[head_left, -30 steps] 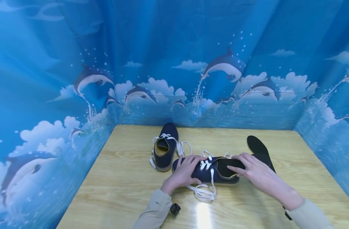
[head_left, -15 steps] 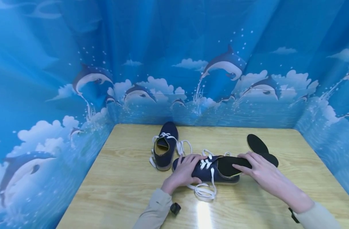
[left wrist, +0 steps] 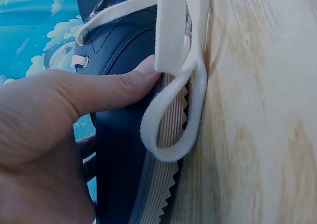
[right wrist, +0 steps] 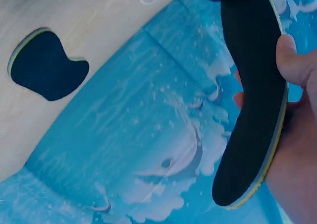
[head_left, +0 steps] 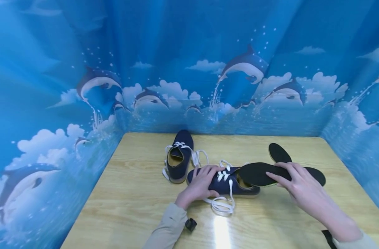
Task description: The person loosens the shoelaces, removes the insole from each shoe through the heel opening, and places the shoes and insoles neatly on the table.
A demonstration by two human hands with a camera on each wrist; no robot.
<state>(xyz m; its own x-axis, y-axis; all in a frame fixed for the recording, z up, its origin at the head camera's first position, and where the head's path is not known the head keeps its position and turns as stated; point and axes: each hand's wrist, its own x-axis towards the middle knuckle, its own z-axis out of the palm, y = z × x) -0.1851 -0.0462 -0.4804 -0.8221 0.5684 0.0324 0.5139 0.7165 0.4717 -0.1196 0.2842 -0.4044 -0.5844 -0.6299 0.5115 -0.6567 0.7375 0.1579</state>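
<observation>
A navy lace-up shoe point(head_left: 222, 188) lies on its sole, toe to the left, in the head view. My left hand point(head_left: 199, 186) grips its front part from above; in the left wrist view the thumb point(left wrist: 114, 90) presses the near side just over the ribbed sole edge, with fingers partly hidden beyond. Between thumb and fingers, my right hand point(head_left: 298, 183) holds a black insole point(head_left: 256, 174) by its middle. One end of it overlaps the shoe's opening, where the yellowish inside shows. The right wrist view shows the insole's pale yellow edge point(right wrist: 270, 164).
A matching navy shoe point(head_left: 181, 162) stands behind to the left with loose white laces. Another black insole point(head_left: 278, 152) lies on the wooden table point(head_left: 130, 207) behind the held one. White laces point(head_left: 223, 205) trail before the gripped shoe. A blue dolphin-print curtain point(head_left: 164, 52) encloses the table.
My right hand has drawn the insole up and out of the shoe's opening, moving to the right. My left hand stays on the shoe, which has hardly moved.
</observation>
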